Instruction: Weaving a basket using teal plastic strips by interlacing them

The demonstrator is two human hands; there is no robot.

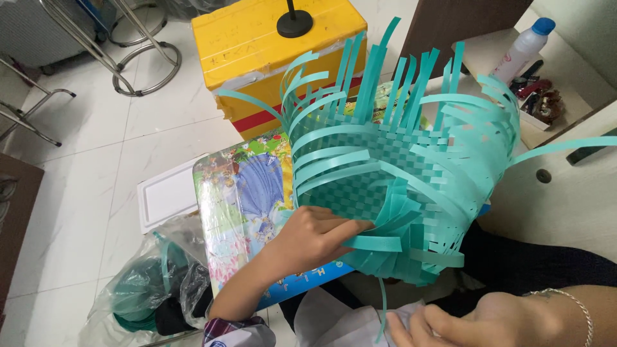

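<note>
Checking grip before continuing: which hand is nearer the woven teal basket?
Left. The left hand presses on the teal basket; the right hand sits below it, holding a loose strip.

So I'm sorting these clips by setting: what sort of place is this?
Probably a home or small craft workroom: a half-woven teal strip basket, a white tiled floor, a yellow box and a colourful cartoon-printed mat.

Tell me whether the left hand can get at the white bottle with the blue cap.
Probably not: the left hand grips the teal woven basket, whose bulk stands between it and the white bottle on the far shelf.
</note>
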